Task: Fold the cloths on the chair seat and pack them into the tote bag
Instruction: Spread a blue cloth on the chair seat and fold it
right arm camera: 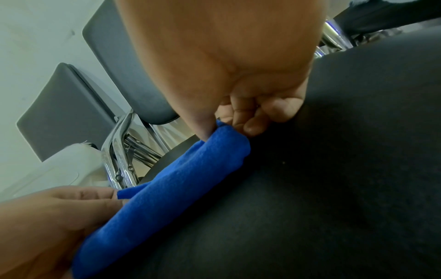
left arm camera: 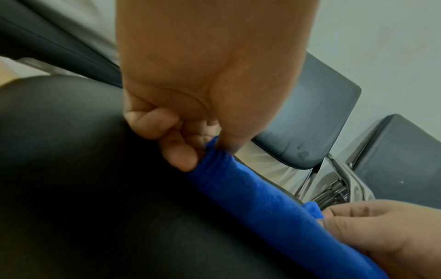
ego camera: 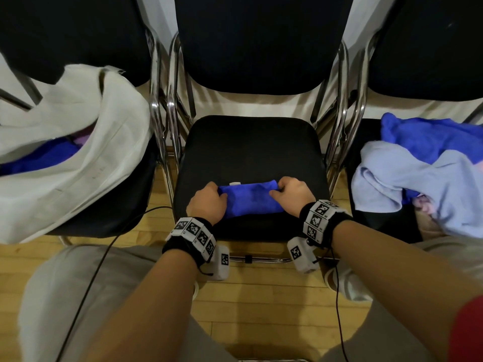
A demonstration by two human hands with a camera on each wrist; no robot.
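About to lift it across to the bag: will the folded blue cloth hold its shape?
Probably not: the blue cloth looks soft, with loose layers where the right hand and left hand pinch its ends. Likely light and sagging mid-span.

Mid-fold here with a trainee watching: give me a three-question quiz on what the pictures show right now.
1. True or false: the left hand and the right hand each pinch an end of the blue cloth on the middle chair seat.
2. Where is the tote bag? A) on the floor B) on the left chair C) on the right chair
3. Fill in: more cloths wait in a pile on the ___ chair.

Key: 1 true; 2 B; 3 right
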